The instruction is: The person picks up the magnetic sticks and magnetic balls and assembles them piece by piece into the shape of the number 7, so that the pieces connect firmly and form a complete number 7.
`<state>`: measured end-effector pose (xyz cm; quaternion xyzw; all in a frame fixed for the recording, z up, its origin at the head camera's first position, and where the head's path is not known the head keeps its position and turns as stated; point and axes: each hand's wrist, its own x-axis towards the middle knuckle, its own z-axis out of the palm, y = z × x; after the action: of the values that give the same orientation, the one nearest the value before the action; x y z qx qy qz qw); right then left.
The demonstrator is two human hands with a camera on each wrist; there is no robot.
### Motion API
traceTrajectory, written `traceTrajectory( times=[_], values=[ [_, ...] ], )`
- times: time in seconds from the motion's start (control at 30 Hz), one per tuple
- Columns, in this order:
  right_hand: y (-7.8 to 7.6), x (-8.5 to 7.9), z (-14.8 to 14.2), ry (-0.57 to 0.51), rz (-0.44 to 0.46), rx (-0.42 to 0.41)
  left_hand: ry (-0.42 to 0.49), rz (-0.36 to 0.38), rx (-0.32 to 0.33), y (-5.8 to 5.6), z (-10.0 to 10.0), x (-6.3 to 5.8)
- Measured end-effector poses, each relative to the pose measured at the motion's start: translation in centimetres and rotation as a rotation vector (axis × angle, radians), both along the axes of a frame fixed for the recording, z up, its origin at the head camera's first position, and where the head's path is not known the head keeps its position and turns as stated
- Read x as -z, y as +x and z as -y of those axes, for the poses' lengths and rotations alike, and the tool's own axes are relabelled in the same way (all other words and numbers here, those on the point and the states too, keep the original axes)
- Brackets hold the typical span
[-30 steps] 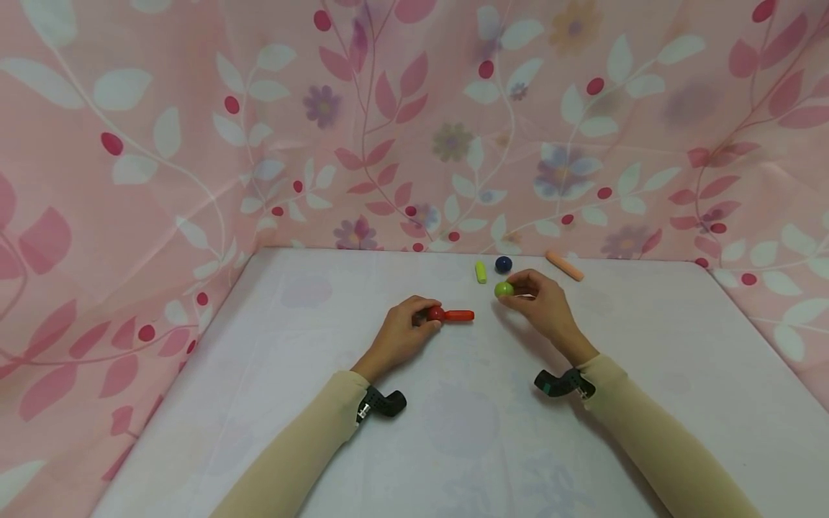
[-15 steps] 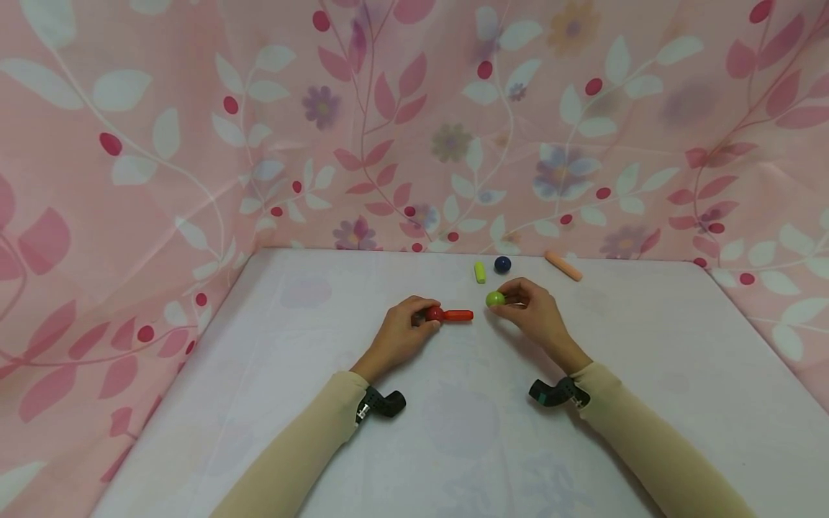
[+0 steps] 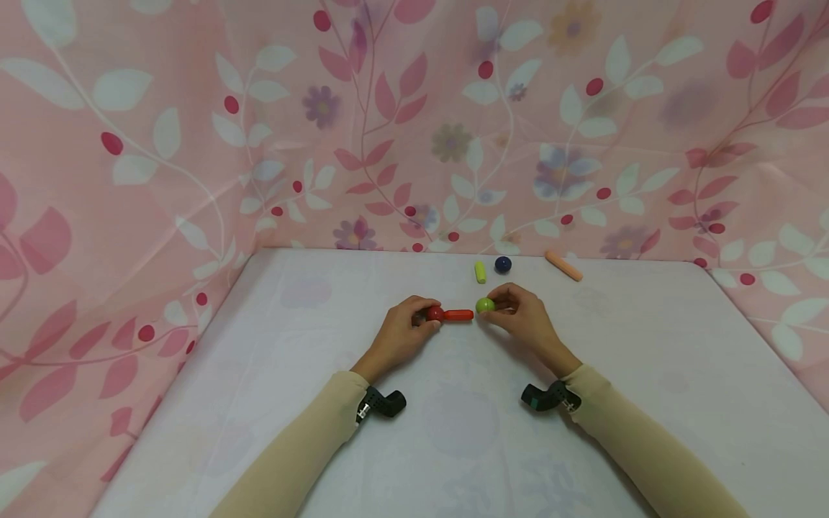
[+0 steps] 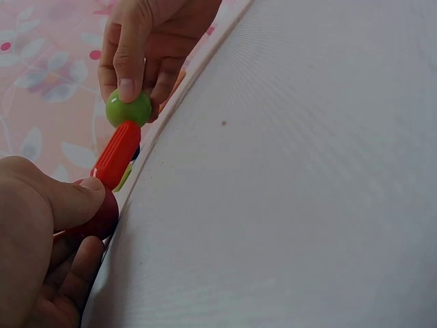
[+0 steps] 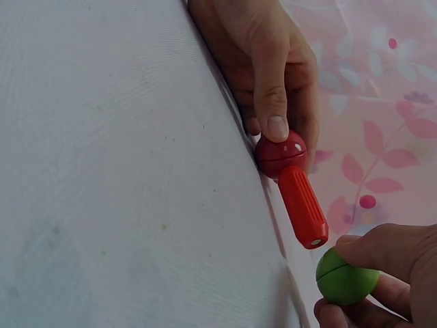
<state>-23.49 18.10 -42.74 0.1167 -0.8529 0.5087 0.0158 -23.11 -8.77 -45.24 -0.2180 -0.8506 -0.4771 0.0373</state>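
Note:
My left hand [image 3: 400,337] pinches a dark red ball [image 5: 281,156] with a seam round it. A ribbed bright red stick [image 5: 304,208] extends from that ball toward the right, its free end showing a small pale metallic dot. Thumb and fingers of my right hand [image 3: 523,316] pinch a green ball [image 5: 347,277], also seamed. In the head view the green ball sits just right of the stick's free end, with a narrow gap between. The left wrist view has the green ball [image 4: 128,109] overlapping the stick's tip.
Toward the back of the white-covered table [image 3: 311,446] lie a short yellow-green stick [image 3: 480,272], a dark blue ball [image 3: 502,265] and a longer orange stick [image 3: 563,265]. A pink floral cloth [image 3: 401,129] hangs behind the table's far edge.
My right hand has carried the green ball leftward and a little nearer to me, up close to the red stick's end. The left hand, red ball and stick have stayed put.

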Motion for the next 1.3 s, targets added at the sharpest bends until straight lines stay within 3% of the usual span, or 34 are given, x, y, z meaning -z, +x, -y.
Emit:
traceTrajectory(
  times=[1.3],
  values=[
    [0.4, 1.3, 0.7, 0.017, -0.033, -0.026, 0.006, 0.02, -0.018, -0.3, 0.0, 0.5]
  ],
)
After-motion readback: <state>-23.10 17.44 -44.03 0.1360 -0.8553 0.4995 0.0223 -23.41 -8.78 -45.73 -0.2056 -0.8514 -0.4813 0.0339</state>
